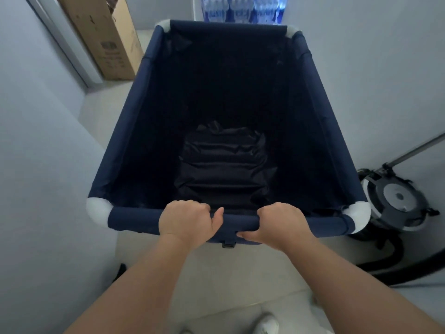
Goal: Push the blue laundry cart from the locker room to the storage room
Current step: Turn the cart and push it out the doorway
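Observation:
The blue laundry cart (134,222) fills the middle of the head view, a navy fabric bin with white corner joints. Its inside is dark, and a folded black cloth (224,165) lies at the bottom. My left hand (187,219) is wrapped over the near rim bar, left of centre. My right hand (281,222) grips the same bar just to the right, thumb under it. Both arms reach forward from the bottom of the frame.
Pale walls close in on both sides of a narrow tiled floor. A tall cardboard box (106,37) leans at the far left. Packs of water bottles (243,8) stand behind the cart. A vacuum cleaner (395,201) with hose sits at the right.

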